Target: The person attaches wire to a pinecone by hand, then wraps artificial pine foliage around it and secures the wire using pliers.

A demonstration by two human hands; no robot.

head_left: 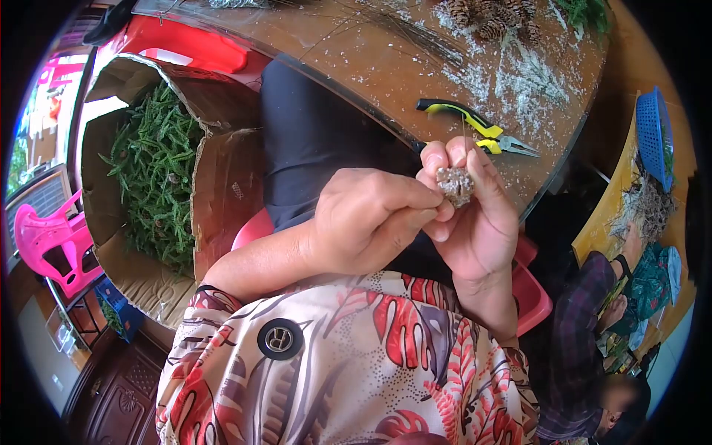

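Observation:
My right hand [482, 222] holds a small pinecone [455, 185] with whitish scale tips between its thumb and fingers. A thin wire stands up from around the cone. My left hand [371, 215] is closed in a pinch against the cone's left side; what lies between its fingertips is too small to make out. Just beyond the right hand, pliers [489, 132] with yellow and black handles lie on the brown table [356, 52].
Pinecones [493, 18], thin wires and white flakes lie on the table's far part. A cardboard box [222, 174] of green sprigs [159, 178] stands at left, near a pink chair [55, 241]. Another person [575, 334] sits at right by a second table with a blue basket [654, 141].

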